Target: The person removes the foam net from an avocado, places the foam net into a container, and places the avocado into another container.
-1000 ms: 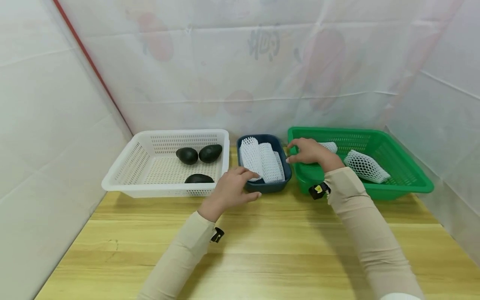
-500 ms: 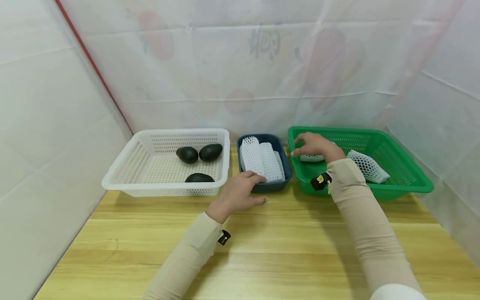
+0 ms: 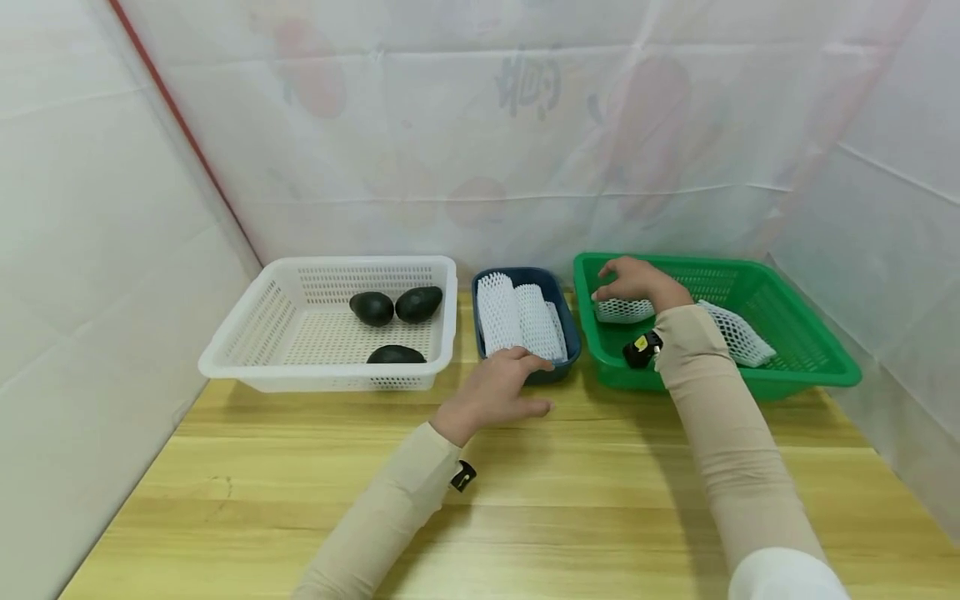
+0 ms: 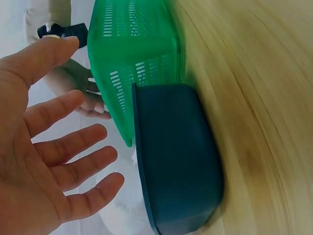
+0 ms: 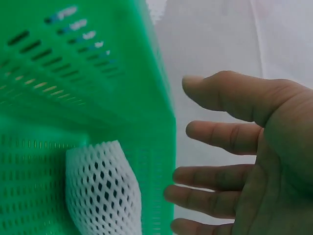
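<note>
Three dark avocados (image 3: pixel 418 304) lie loose in the white basket (image 3: pixel 236 369), two side by side and one by the near wall, the raised sides presumably there to stop round fruit rolling across the bench (image 3: pixel 540 517). Next along, dead centre, the small navy bin (image 4: pixel 176 156) carries flat white foam nets (image 3: pixel 498 312) laid lengthwise, a spot that looks chosen so either hand can reach them. Over to the green basket (image 3: pixel 795 385): two netted bundles (image 3: pixel 738 333), set apart, with darkness showing through the mesh in the right wrist view, so probably avocados padded against bruising. And the hands? Both released, nothing in either! The left hand (image 3: pixel 495 392) hovers by the bin's near side, thumb spread from fingers, apart from the wall in its wrist view. The right hand (image 3: pixel 633 282) hangs over the green basket's left end, above one bundle, fingers loosely bent, apparently clear of the net.
</note>
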The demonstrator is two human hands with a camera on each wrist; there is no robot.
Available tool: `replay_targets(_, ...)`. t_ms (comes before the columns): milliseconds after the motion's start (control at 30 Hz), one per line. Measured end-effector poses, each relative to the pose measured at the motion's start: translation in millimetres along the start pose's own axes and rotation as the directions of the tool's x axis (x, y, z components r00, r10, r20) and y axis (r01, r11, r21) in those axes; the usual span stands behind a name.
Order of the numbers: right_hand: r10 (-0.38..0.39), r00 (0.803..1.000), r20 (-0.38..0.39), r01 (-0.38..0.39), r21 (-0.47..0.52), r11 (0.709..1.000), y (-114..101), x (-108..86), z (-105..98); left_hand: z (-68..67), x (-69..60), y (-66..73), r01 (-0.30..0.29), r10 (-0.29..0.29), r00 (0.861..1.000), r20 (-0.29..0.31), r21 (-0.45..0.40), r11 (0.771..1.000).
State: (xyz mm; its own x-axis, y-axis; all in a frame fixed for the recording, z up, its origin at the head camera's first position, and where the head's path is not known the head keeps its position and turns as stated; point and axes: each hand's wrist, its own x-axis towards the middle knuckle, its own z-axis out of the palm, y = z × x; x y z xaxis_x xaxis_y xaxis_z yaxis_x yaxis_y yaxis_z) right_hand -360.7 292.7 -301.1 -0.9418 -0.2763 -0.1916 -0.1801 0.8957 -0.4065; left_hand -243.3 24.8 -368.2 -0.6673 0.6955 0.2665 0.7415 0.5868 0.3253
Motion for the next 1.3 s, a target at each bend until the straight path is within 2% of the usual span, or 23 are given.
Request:
replay_targets(167,0.061,0.998,-0.015,-0.061,0.005,0.998,6.3,4.9,-2.3,4.3,5.9,3.8,-0.023,0.023,1.0,-0.009,-0.033,0.999)
replay_targets(433,0.075,0.996,-0.041,-0.077,-0.028,0.997,25.1,13.8,-4.3,11.5,13.2,10.3,-0.024,0.026,0.999,0.026,-0.051,0.998)
replay_targets(667,0.121,0.992,-0.035,-0.122,-0.03,0.992,38.6,10.5,-2.3,15.8,20.6,15.6,-0.023,0.027,0.997,0.078,-0.046,0.999)
replay_targets(933,0.164,0.986,0.0,-0.164,-0.007,0.986,52.7,11.6,7.3,23.3,24.9,20.3,-0.006,0.007,0.994,0.11,-0.008,1.0)
replay_targets(1100,0.164,0.986,0.02,-0.164,-0.004,0.986,70.0,18.6,14.9,29.5,27.6,25.5,0.003,-0.006,0.991,0.132,0.021,1.0)
replay_targets(1300,0.171,0.985,0.022,-0.172,0.029,0.985,80.5,22.2,18.0,34.0,33.7,31.4,0.053,-0.07,0.976,0.204,0.085,0.995)
